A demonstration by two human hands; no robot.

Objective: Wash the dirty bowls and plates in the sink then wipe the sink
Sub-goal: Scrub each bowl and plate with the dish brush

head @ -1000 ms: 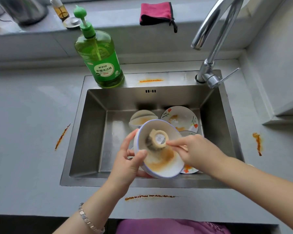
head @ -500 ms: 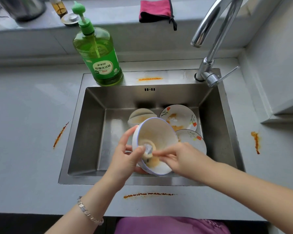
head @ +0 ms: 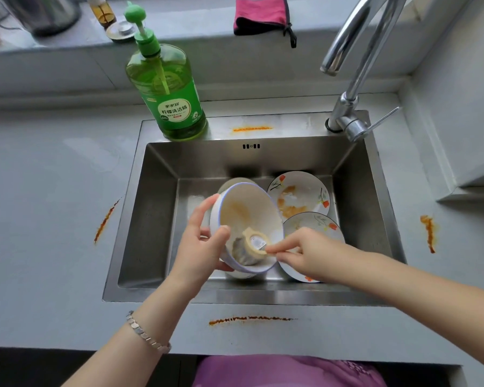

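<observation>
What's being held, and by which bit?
The left grip holds the bowl by its rim; the right grip pinches the scrubber by its edge, inside the bowl.

The sink (head: 157, 219) holds two bowls, a blue-rimmed bowl (head: 252, 208) at centre with one round scrubber (head: 253, 244) inside and a second bowl (head: 234, 182) at 12 o'clock, and two flowered plates, a far plate (head: 305, 182) at 1 o'clock and a near plate (head: 312, 222) at 3; a white rim (head: 239, 274) at 6 could be either kind. Four orange streaks show: a left streak (head: 105, 220) at 9, a front streak (head: 249, 319) at 6 and a right streak (head: 428, 233) at 3 on the bench (head: 39, 177), and a back streak (head: 252, 129) at 12 on the sink ledge. There is one green dish-soap pump bottle (head: 165, 88), one tap (head: 347, 106) and one pink cloth (head: 260, 13).
</observation>
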